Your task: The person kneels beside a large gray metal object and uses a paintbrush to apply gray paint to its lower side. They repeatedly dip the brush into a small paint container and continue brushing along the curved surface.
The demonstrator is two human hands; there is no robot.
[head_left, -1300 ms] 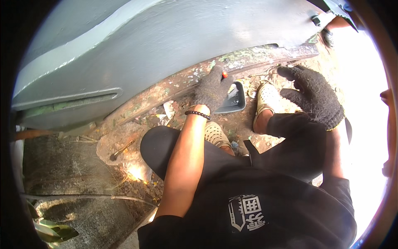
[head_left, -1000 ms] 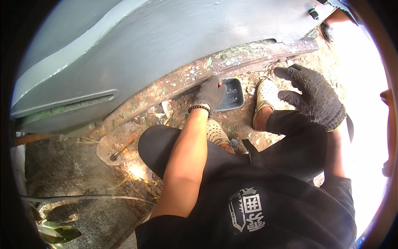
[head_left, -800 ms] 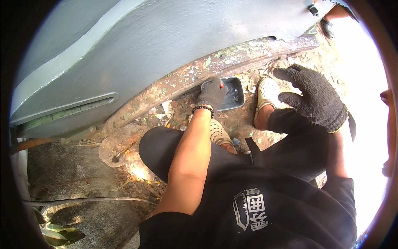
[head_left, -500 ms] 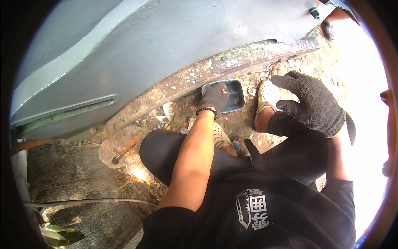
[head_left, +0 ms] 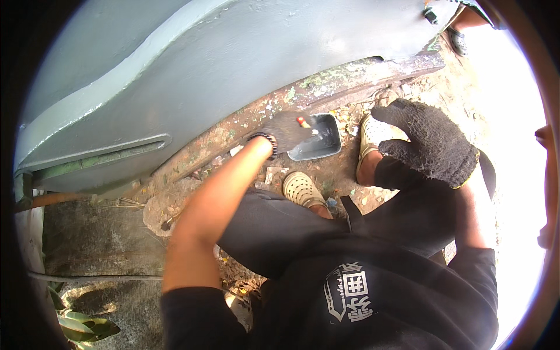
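Observation:
My left hand (head_left: 284,130), in a dark knit glove with a bead bracelet at the wrist, grips a small paintbrush with a red handle (head_left: 303,122). The brush end reaches down into a small grey paint tray (head_left: 324,146) on the ground, and its bristles are hidden. My right hand (head_left: 433,143), also in a dark knit glove, rests on my right knee with fingers loosely spread and holds nothing. I am squatting, with both pale perforated shoes (head_left: 301,189) beside the tray.
A large grey-painted metal body (head_left: 233,64) fills the upper view. Its lower edge is a rusty, flaking beam (head_left: 350,79). Dirt and paint chips cover the ground. A concrete slab (head_left: 93,245) and green leaves (head_left: 81,326) lie at the lower left.
My left hand has dropped from the rusty beam to the paint tray with the brush. My right hand has sunk from in front of the beam onto my knee.

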